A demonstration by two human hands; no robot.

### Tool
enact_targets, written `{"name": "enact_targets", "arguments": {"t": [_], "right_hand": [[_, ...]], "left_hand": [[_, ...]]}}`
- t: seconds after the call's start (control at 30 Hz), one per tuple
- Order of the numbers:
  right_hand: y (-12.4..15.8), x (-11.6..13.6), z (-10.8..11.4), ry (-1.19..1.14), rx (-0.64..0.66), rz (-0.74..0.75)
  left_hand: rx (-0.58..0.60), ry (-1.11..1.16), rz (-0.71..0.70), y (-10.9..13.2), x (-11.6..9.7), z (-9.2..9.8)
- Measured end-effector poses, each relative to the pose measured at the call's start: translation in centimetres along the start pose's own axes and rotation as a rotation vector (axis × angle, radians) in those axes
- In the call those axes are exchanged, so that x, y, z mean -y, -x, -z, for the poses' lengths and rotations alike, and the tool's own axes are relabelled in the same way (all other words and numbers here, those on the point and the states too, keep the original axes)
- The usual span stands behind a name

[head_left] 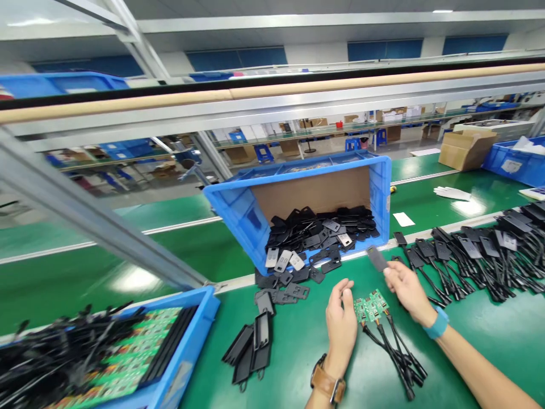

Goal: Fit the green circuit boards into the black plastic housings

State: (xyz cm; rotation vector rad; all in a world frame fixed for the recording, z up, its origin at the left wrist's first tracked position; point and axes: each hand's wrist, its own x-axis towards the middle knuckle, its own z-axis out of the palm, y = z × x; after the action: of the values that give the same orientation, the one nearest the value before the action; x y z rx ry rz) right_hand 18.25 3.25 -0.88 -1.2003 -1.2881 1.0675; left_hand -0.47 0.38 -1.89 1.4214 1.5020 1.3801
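Observation:
My right hand [404, 287] pinches a small black plastic cover [377, 259] between thumb and fingers, held above the green bench. Just left of it, my left hand [342, 324] is loosely curled, thumb apart from the fingers, with nothing visible in it. Between the hands lie green circuit boards [372, 307] joined side by side. Black cables [394, 349] with plugs run from the boards towards me. Ahead, a tipped blue bin [238, 207] holds a heap of black cover pieces [315, 233], some spilling onto the bench.
Left of my hands lie several black casing shells [251, 346]. A blue crate [187, 358] with boards and cables stands at lower left. Rows of cabled black units [489, 250] cover the right side. Further back are a white glove [452, 193], a cardboard box [466, 149] and a metal frame post [97, 210].

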Motion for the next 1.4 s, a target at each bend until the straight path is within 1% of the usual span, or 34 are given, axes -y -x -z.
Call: {"name": "enact_targets", "arguments": {"t": [0.03,0.07,0.1,0.17,0.23,0.3,0.37,0.43,0.47,0.53,0.63,0.77,0.87,0.93,1.1,1.3,1.4], "right_hand": [[-0.5,-0.5,1.0,0.179,-0.12,0.03],[-0.9,-1.0,2.0,0.376,-0.205,0.043],[-1.4,-1.5,2.9,0.547,-0.265,0.045],[-2.1,-2.5,4.3,0.779,-0.336,0.025],[-2.6,-3.3,5.2,0.934,-0.381,0.01],[-2.8,-3.7,5.6,1.066,-0.425,0.052],[-2.8,-3.8,5.6,1.159,-0.479,0.147],[-2.9,-3.7,5.4,1.173,-0.492,0.275],[-2.9,-3.6,5.2,1.15,-0.469,0.341],[-2.8,-3.2,4.6,1.076,-0.366,0.467],[-2.1,-2.4,3.1,0.975,-0.153,0.575],[-0.6,-1.3,1.1,0.91,0.138,0.592],[0.1,-0.8,0.5,0.911,0.297,0.569],[0.2,-0.7,0.5,0.918,0.346,0.548],[0.4,-0.8,0.1,0.911,0.403,0.521],[0.9,-1.0,-1.0,0.906,0.421,0.498],[1.2,-0.6,-1.2,0.878,0.419,0.512]], "left_hand": [[-0.004,-0.015,-0.001,0.0,0.2,0.0],[-0.003,-0.034,-0.001,0.0,0.5,0.0],[0.0,-0.059,0.0,0.0,0.7,0.0],[-0.011,-0.129,-0.002,-0.2,1.0,0.1],[-0.052,-0.23,-0.033,-0.5,1.3,0.4],[-0.116,-0.368,-0.089,-1.0,1.3,1.0],[-0.185,-0.533,-0.116,-1.7,1.4,1.9],[-0.249,-0.709,-0.09,-2.5,1.7,3.0],[-0.272,-0.795,-0.063,-2.9,1.9,3.7],[-0.282,-0.955,-0.001,-3.6,2.6,5.0],[-0.223,-1.12,0.07,-4.3,3.5,6.4],[-0.202,-1.206,0.08,-4.5,3.7,7.0],[-0.172,-1.217,0.07,-4.4,3.4,6.9],[-0.143,-1.211,0.034,-4.3,3.3,6.7],[-0.076,-1.169,-0.072,-4.2,3.3,6.2],[-0.006,-1.138,-0.047,-4.2,2.7,6.1],[-0.018,-1.152,-0.031,-4.2,2.4,6.1]]}}
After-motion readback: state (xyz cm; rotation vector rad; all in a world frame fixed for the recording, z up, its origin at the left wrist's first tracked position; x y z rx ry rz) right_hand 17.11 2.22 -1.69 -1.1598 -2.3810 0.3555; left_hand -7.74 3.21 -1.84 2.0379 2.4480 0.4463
